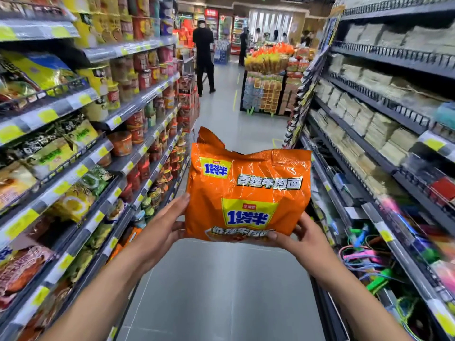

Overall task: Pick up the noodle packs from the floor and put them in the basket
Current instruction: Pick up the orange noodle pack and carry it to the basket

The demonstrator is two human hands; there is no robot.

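Observation:
A large orange noodle pack point(248, 190) with blue and yellow labels is held upright in front of me, at chest height above the grey aisle floor. My left hand point(163, 223) grips its lower left edge, fingers behind the pack. My right hand point(304, 238) holds its lower right corner from below, thumb across the front. No basket is in view, and no other packs lie on the visible floor.
Shelves of noodle bags and cups point(73, 148) line the left side. Dark shelves of packed goods and coloured cords point(384, 148) run along the right. A person in black point(204, 55) stands far down the aisle beside a snack display point(267, 84).

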